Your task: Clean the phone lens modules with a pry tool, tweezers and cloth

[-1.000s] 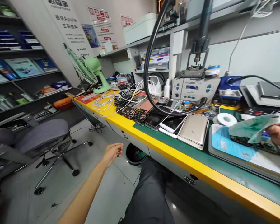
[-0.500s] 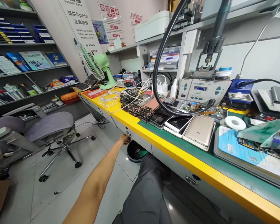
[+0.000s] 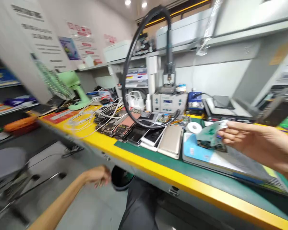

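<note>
My right hand (image 3: 244, 137) pinches a translucent sheet with green smears (image 3: 210, 131) by its upper edge. Beneath that sheet a dark phone part (image 3: 204, 144) shows in part, above a stack of flat pads (image 3: 194, 151) with a blue and white cover. Whether the part is held too, I cannot tell. My left hand (image 3: 99, 176) is below the front of the bench, left of a black bin (image 3: 121, 180). Its fingers hang bent and are smeared by motion.
On the bench (image 3: 156, 169) lie a gold phone (image 3: 171, 140), a white phone (image 3: 153, 137), piled boards (image 3: 112, 127) and white cables (image 3: 84, 116). A black hose (image 3: 126, 73) arches over a rework station (image 3: 169, 102). A green fan (image 3: 72, 86) stands left, an office chair (image 3: 8, 163) below.
The view has swung right and up. My left hand has come away from the drawer front beside the bin. More of my right hand now shows, with the sheet lifted and upright.
</note>
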Available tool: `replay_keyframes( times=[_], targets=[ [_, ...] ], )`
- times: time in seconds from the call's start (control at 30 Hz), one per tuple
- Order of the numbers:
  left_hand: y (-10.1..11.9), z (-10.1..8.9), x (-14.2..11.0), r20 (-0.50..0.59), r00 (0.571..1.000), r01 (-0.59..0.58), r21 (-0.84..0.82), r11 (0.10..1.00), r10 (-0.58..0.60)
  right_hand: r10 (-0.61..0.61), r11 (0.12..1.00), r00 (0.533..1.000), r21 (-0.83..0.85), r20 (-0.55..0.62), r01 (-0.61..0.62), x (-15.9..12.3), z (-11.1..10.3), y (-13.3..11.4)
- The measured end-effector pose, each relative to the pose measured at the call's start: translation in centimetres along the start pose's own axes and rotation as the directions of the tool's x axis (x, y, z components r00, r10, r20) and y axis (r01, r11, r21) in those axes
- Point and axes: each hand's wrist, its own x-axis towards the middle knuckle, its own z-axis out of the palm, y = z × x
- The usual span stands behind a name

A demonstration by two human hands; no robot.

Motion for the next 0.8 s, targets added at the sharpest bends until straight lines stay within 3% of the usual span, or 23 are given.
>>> replay_keyframes(
  times=[0.1, 0.17, 0.2, 0.27, 0.33, 0.4, 0.47, 0.53, 0.57, 0.7, 0.8],
  targets=[
    [3.0, 0.7, -2.3, 0.205, 0.974, -0.124, 0.116, 0.985, 0.099, 0.077, 0.98, 0.997, 0.183, 0.003, -0.076, 0.0, 1.1, -1.1],
    [6.6, 1.1, -4.9, 0.279, 0.938, -0.247, 0.125, 0.961, 0.205, 0.042, 0.968, 0.992, 0.242, 0.116, -0.069, -0.3, 1.5, -1.2],
    [8.9, 1.4, -6.4, 0.324, 0.896, -0.359, 0.124, 0.925, 0.304, 0.028, 0.963, 0.987, 0.26, 0.159, -0.07, -0.5, 1.5, -1.1],
    [14.3, 2.3, -9.3, 0.29, 0.807, -0.555, 0.075, 0.829, 0.514, 0.006, 0.958, 0.979, 0.278, 0.206, -0.065, -0.7, 1.4, -0.9],
    [19.8, 3.8, -11.3, 0.227, 0.691, -0.708, 0.019, 0.706, 0.687, -0.01, 0.961, 0.973, 0.27, 0.23, -0.054, -0.6, 1.1, -0.8],
    [24.9, 5.7, -11.9, 0.102, 0.533, -0.844, 0.004, 0.536, 0.84, -0.02, 0.968, 0.961, 0.245, 0.275, -0.05, -0.4, 0.8, -0.7],
    [28.9, 7.8, -11.1, 0.043, 0.377, -0.926, 0.029, 0.376, 0.925, -0.02, 0.977, 0.944, 0.208, 0.329, -0.052, -0.2, 0.6, -0.7],
    [32.0, 9.7, -9.7, 0.043, 0.263, -0.965, 0.022, 0.262, 0.964, -0.015, 0.984, 0.923, 0.172, 0.385, -0.056, 0.0, 0.4, -0.6],
    [33.1, 10.6, -8.9, 0.078, 0.247, -0.968, -0.017, 0.249, 0.966, -0.011, 0.986, 0.911, 0.154, 0.412, -0.058, 0.1, 0.3, -0.5],
    [35.7, 12.4, -6.9, 0.298, 0.295, -0.908, -0.207, 0.364, 0.908, 0.012, 0.994, 0.872, 0.09, 0.489, -0.064, 0.2, -0.3, -0.4],
    [35.9, 12.3, -6.3, 0.341, 0.325, -0.889, -0.209, 0.408, 0.882, 0.029, 0.999, 0.867, 0.023, 0.498, -0.047, 0.3, -0.8, -0.6]
  ],
)
